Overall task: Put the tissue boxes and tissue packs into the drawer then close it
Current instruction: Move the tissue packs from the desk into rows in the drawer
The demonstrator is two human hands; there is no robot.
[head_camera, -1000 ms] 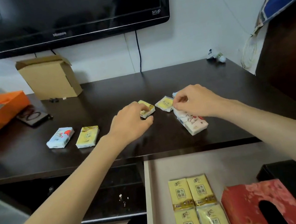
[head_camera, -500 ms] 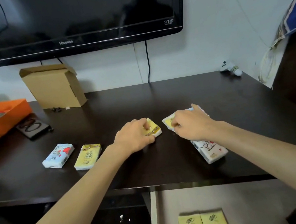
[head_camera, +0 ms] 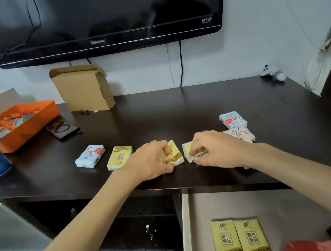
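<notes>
Nearest to me, at the bottom edge, I see the open pale drawer [head_camera: 281,204] under the surface. Inside it lie yellow plastic tissue packs with dark printed characters [head_camera: 240,238], side by side, and beside them on the right the corner of a red patterned tissue box [head_camera: 318,247].

Above the drawer is the dark brown wooden surface [head_camera: 180,112]. Near its front edge my left hand [head_camera: 150,161] curls around a small yellow tissue pack [head_camera: 172,153], with the fingers on top and the thumb at the near edge; the pack lies on the surface. My right hand [head_camera: 216,149] pinches a second small yellow tissue pack [head_camera: 189,153] in the same way, just beside the first one. Both hands are closed on their packs.

Left of my left hand, a third yellow tissue pack [head_camera: 119,157] lies flat, and next to it a light blue tissue pack with red hearts [head_camera: 90,155]. Behind my right hand there is a pink-white tissue pack with a cartoon print [head_camera: 241,135], partly hidden, and a little farther another light blue pack with hearts [head_camera: 233,119].

Farther back on the left stand an orange plastic tray [head_camera: 24,128], a black flat device [head_camera: 63,128] and a brown cardboard box [head_camera: 83,88]. On the white wall hangs a black television [head_camera: 99,16].
</notes>
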